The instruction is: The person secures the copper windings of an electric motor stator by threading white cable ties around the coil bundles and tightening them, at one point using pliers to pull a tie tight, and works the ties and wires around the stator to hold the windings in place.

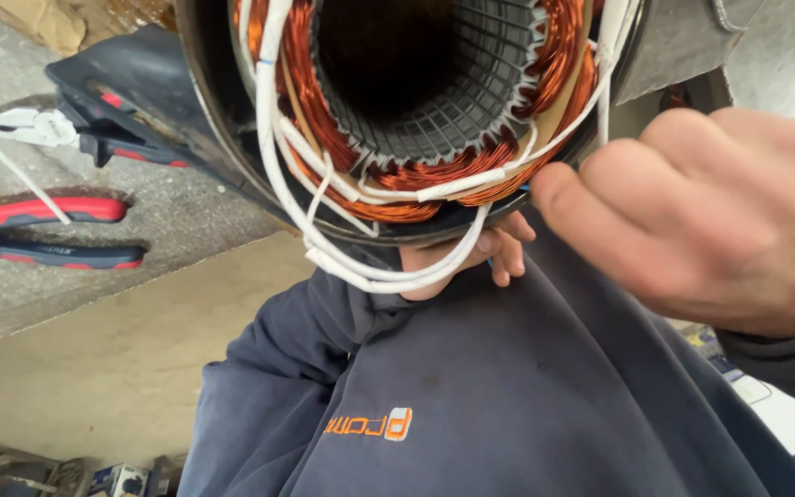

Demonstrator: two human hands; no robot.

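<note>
While the left hand cups under the rim of the motor stator, fingers curled on the white sleeved leads, the right hand is clenched at the copper windings, thumb pressed to them. Red-handled pliers lie on the bench, left of the stator.

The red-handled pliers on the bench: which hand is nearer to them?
Left. The left hand is under the motor stator, toward the pliers. The right hand is at the stator's far side.
</note>
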